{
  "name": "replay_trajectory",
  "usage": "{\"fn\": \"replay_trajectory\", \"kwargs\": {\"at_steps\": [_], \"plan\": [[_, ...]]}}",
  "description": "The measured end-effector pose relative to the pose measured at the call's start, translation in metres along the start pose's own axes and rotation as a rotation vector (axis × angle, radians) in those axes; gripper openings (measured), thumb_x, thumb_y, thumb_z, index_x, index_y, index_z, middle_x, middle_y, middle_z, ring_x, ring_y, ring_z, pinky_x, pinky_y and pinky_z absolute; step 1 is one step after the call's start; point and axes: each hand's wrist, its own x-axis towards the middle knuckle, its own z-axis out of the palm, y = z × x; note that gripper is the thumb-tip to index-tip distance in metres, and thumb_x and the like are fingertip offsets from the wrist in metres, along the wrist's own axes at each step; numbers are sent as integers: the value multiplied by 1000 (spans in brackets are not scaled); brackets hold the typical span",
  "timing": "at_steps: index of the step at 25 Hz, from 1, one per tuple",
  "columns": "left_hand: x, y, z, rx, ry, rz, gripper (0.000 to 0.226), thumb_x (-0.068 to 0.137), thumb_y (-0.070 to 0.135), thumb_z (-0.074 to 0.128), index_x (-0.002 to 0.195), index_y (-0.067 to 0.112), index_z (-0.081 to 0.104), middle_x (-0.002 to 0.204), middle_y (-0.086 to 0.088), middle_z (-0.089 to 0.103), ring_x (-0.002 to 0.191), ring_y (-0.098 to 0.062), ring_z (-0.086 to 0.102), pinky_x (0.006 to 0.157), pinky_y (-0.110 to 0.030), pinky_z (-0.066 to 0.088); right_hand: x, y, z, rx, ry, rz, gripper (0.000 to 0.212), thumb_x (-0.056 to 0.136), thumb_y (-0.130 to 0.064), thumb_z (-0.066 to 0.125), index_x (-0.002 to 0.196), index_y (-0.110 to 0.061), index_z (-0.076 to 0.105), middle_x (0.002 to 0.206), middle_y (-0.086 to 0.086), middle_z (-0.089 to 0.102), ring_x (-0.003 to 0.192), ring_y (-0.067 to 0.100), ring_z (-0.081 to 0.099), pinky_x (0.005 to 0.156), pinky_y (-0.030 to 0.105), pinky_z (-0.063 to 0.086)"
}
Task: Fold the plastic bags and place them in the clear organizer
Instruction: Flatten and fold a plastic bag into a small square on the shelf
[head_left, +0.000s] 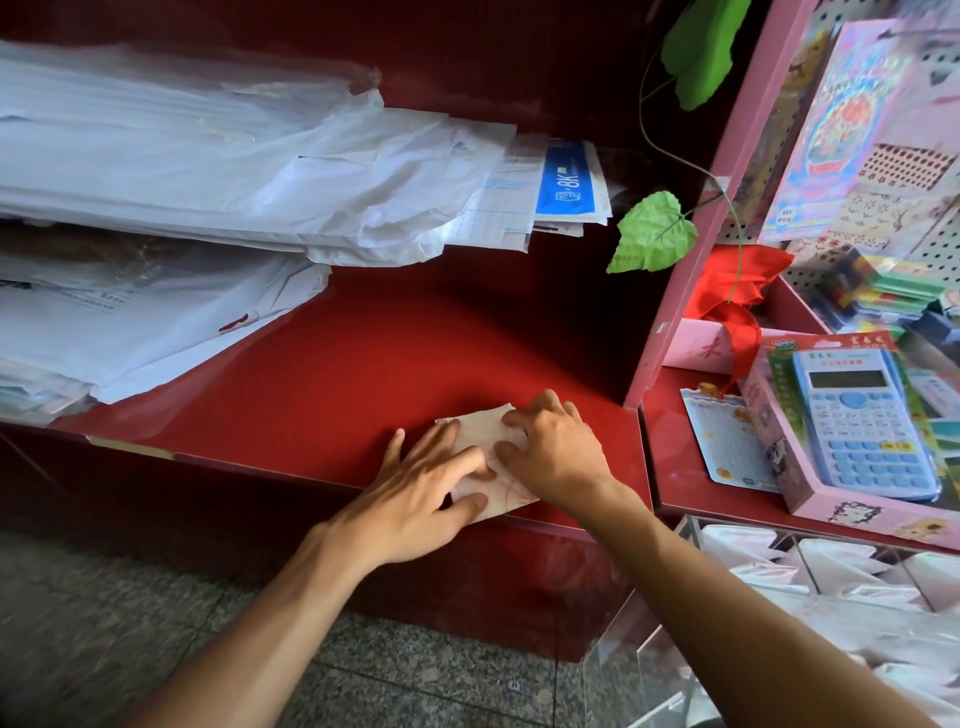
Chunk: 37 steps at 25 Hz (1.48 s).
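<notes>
At the far left, stacks of white paper sheets (182, 156) are lying on the red counter (322, 384), one pile above the other, and a blue label (569, 179) is showing at the right end of the upper pile. Near the front edge of the counter the left hand (421, 493) is pressing down on a small folded plastic bag (485, 434); its fingers are spread and nearly straight, lying flat on the bag. Just beside it, the right hand (550, 452) is resting on the right part of the same bag, with the fingers bent and the tips pushing into the fold. The two hands are touching each other over the bag. To the right, a boxed calculator (862, 421) is lying on a lower red shelf. Below it, at the right bottom, the clear organizer (644, 670) is holding white folded bags (769, 571) in its compartments.
</notes>
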Motion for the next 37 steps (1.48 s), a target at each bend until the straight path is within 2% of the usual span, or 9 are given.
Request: {"fn": "replay_trajectory", "kwargs": {"at_steps": [4,7,11,15,19,26,32,35,37], "plan": [[1,-2,-1,-20,-30,-9,20,99,50,44,116,39,42,165,-6,0,146,-2,-21,118,-42,-17,-6,6,-3,-214,14,-67,53,95,-58,36,137,-29,49,142,-1,39,123,27,39,100,42,36],[1,-9,0,57,-68,13,42,91,67,45,127,47,36,165,5,-8,146,-5,-25,120,-46,-15,-14,21,-10,-96,-179,-268,85,76,-83,23,151,-43,28,161,-15,17,145,17,18,112,40,19],[-1,-14,3,188,-53,35,78,84,72,53,147,50,15,162,17,-12,147,-6,-23,121,-47,-12,-21,35,-10,-158,-358,-369,96,77,-81,49,153,-49,0,162,-23,-7,148,5,-15,121,37,-8],[-2,-12,10,170,97,3,71,85,61,62,140,37,25,165,10,9,150,-3,-6,122,-44,-5,-26,34,-10,-182,-270,-378,98,79,-73,59,156,-42,5,164,-18,4,150,9,-3,121,37,0],[-5,-14,14,139,156,-10,73,81,70,55,136,29,31,159,14,24,142,12,-6,123,-41,-5,-27,33,-11,-105,-215,-363,88,81,-73,56,154,-40,19,163,-14,9,149,12,7,117,36,7],[-3,-17,18,163,97,-44,73,74,81,39,128,33,27,164,0,7,151,-11,-11,122,-45,-7,-22,34,-3,-75,-253,-353,95,77,-79,54,154,-38,17,165,-10,-5,150,7,-14,120,34,-15],[-6,-14,17,140,116,-27,81,74,82,28,139,33,26,165,2,6,150,-4,-11,121,-39,-13,-22,32,-2,-135,-266,-355,100,74,-85,37,157,-36,8,164,-14,-7,149,7,-15,119,34,-17],[-9,-13,16,209,89,24,86,81,74,11,156,33,8,166,5,0,148,0,-12,119,-34,-16,-21,32,-3,-147,-272,-354,100,74,-86,34,157,-37,5,164,-15,-9,149,7,-16,120,36,-16],[-7,-16,15,198,106,38,82,84,68,6,156,32,18,164,11,7,146,7,-7,118,-33,-13,-19,35,-4,-104,-278,-353,100,71,-88,32,156,-40,11,164,-16,-2,150,6,-11,121,35,-11]]}}
